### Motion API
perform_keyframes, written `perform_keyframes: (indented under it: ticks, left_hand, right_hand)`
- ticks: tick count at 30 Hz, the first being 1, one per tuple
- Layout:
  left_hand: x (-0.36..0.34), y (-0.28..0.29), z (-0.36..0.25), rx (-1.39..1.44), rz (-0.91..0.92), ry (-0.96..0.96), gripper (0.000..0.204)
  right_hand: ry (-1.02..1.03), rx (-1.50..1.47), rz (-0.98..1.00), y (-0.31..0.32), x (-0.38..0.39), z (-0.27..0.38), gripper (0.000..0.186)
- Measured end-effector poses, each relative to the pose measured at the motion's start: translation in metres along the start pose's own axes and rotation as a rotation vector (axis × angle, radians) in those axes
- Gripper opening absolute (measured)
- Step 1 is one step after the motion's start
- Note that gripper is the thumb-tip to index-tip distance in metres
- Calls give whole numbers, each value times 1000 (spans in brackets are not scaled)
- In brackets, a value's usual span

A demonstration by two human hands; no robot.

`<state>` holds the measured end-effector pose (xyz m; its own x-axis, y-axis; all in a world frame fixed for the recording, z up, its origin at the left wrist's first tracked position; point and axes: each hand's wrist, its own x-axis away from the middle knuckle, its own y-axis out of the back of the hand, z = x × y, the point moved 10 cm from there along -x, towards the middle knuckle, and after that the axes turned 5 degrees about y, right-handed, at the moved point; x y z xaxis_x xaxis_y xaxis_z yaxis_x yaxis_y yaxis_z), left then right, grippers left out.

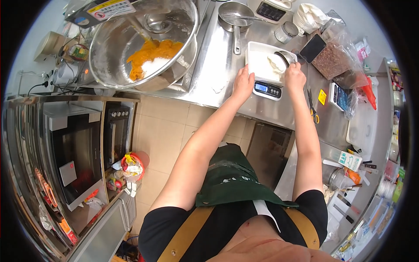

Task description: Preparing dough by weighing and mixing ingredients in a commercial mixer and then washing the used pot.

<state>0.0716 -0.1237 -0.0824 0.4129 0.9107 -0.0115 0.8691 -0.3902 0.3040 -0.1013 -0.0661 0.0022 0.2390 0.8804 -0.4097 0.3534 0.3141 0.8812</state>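
Observation:
A white rectangular tray (257, 50) rests on a digital kitchen scale (268, 90) with a lit display. White powder (276, 63) is heaped toward the tray's right side. My left hand (243, 83) grips the tray's near left edge, fingers along its side. In my right hand (295, 77) is a metal spoon (286, 56), its bowl dipping into the tray by the powder; the fingers hide most of its handle. To the left stands a large steel mixing bowl (104, 72) holding an orange mass (155, 53) with a patch of white powder on it.
A saucepan (236, 37) stands behind the tray. Right of it lie a phone (313, 48), scissors (312, 107), a yellow card (322, 97) and a bag of brown crumbs (334, 61). A glass jar (286, 32) is at the back. A red bin (135, 166) stands below left.

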Motion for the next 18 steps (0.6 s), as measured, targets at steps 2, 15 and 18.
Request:
perform_keyframes:
  ticks: [2,15,18]
  left_hand:
    - [-6,-5,2,7,3,7,44]
    - [-6,2,4,-105,-62,-142,42]
    - [24,23,-2,-25,-29,-93,42]
  right_hand:
    - [17,-16,-107,13,-2,-5,4]
    - [82,-99,-135,25,-14,15,6]
    - [37,-80,-178,30,-16,3,7]
